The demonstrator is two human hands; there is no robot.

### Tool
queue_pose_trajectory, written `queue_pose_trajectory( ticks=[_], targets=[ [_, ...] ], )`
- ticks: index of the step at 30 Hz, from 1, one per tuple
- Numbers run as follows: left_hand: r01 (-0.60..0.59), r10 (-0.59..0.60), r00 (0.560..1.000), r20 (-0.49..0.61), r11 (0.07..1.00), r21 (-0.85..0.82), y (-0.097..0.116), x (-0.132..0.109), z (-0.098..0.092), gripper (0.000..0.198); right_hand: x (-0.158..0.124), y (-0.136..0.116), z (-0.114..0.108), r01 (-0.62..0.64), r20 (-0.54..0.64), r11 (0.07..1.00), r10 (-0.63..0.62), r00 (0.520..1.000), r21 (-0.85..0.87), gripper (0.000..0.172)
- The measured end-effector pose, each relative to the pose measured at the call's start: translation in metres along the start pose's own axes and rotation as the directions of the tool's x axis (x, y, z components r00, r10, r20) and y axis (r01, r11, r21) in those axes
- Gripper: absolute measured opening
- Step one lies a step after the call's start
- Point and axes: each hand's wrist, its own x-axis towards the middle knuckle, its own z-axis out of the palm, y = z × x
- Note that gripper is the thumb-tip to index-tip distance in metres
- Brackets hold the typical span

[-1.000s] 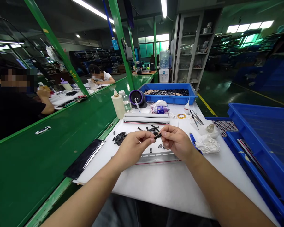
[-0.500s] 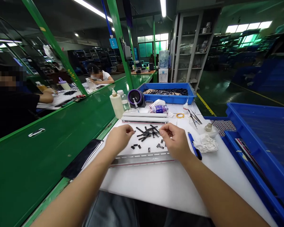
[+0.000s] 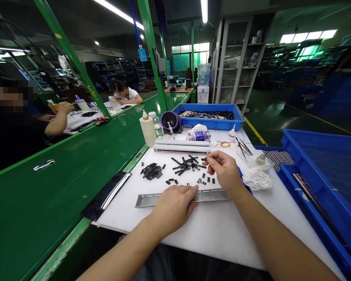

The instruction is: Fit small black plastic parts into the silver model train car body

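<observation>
Grey metal rail (image 3: 213, 195) lies under left hand (image 3: 172, 207) fingers (image 3: 190, 190).

My left hand (image 3: 173, 207) lies flat, palm down, fingers extended; my right hand (image 3: 226, 171) reaches forward, fingertips pinched.

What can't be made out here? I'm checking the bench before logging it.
Head view only:
- Right hand: its fingertips hide whether it pinches a small black piece.
- Metal rail: its middle lies under the left hand.
- Black pieces: too small to identify.
- Blue bin: cut off by the right edge.
</observation>
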Motion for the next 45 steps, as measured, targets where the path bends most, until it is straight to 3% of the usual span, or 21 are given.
queue_pose_trajectory(
  ticks=[2,5,7,9,11,13,18,21,27,32,35,37,38,40,41,43,45],
  targets=[
    [-0.011,0.02,0.994,-0.111,0.997,0.082,-0.007,-0.012,0.001,0.039,0.0,-0.002,-0.002,0.014,0.022,1.0,-0.014,1.0,-0.001,0.016],
    [-0.017,0.098,0.941,-0.325,0.97,0.243,-0.038,-0.041,-0.006,0.033,-0.007,-0.01,-0.001,0.128,0.127,0.986,-0.114,0.985,-0.11,0.012],
    [0.005,0.114,0.932,-0.345,0.946,0.325,-0.061,-0.062,-0.011,0.032,-0.014,-0.014,0.004,0.283,0.26,0.933,-0.224,0.939,-0.221,0.011],
    [0.012,0.109,0.945,-0.309,0.931,0.365,-0.077,-0.081,-0.013,0.032,-0.021,-0.013,0.011,0.449,0.405,0.84,-0.312,0.859,-0.304,0.013],
    [0.03,0.089,0.951,-0.295,0.927,0.374,-0.086,-0.095,-0.01,0.033,-0.027,-0.006,0.019,0.555,0.514,0.753,-0.339,0.788,-0.353,0.015],
    [0.066,0.056,0.947,-0.316,0.929,0.364,-0.087,-0.102,-0.004,0.035,-0.032,0.004,0.028,0.601,0.576,0.688,-0.317,0.753,-0.407,0.017],
    [0.106,0.017,0.923,-0.384,0.949,0.296,-0.081,-0.101,0.007,0.034,-0.039,0.018,0.04,0.676,0.666,0.47,-0.222,0.713,-0.567,0.018],
    [0.109,0.01,0.917,-0.398,0.955,0.275,-0.08,-0.102,0.008,0.031,-0.041,0.015,0.04,0.666,0.684,0.406,-0.126,0.719,-0.625,0.019],
    [0.167,-0.062,0.932,-0.357,0.948,0.272,-0.068,-0.098,0.001,0.035,-0.04,0.014,0.038,0.636,0.708,0.461,-0.024,0.706,-0.619,0.02],
    [0.017,0.052,0.978,-0.204,0.947,0.32,-0.041,-0.065,-0.001,0.019,-0.038,0.022,0.04,0.624,0.704,0.502,-0.041,0.709,-0.599,0.029],
    [-0.002,0.043,0.993,-0.111,0.938,0.346,-0.034,-0.043,0.005,0.024,-0.036,0.021,0.037,0.642,0.717,0.544,-0.102,0.689,-0.54,0.027],
    [0.018,0.005,0.998,-0.065,0.938,0.346,-0.034,-0.034,0.009,0.029,-0.032,0.016,0.03,0.654,0.672,0.588,-0.236,0.702,-0.476,0.027],
    [0.029,-0.013,0.999,-0.049,0.94,0.34,-0.035,-0.032,0.011,0.03,-0.029,0.013,0.026,0.652,0.594,0.604,-0.337,0.73,-0.459,0.027],
    [0.061,-0.052,0.998,-0.034,0.944,0.324,-0.035,-0.03,0.012,0.032,-0.02,0.009,0.015,0.605,0.291,0.618,-0.538,0.791,-0.502,0.025],
    [0.076,-0.07,0.997,-0.03,0.946,0.316,-0.035,-0.03,0.011,0.033,-0.015,0.007,0.009,0.545,0.105,0.632,-0.596,0.796,-0.551,0.025],
    [0.102,-0.102,0.995,-0.016,0.947,0.305,-0.034,-0.031,0.008,0.035,-0.004,0.007,-0.002,0.366,-0.193,0.686,-0.593,0.781,-0.629,0.032],
    [0.124,-0.129,0.992,0.0,0.948,0.294,-0.033,-0.031,0.004,0.035,0.006,0.01,-0.012,0.16,-0.338,0.747,-0.466,0.818,-0.645,0.048]
  ],
)
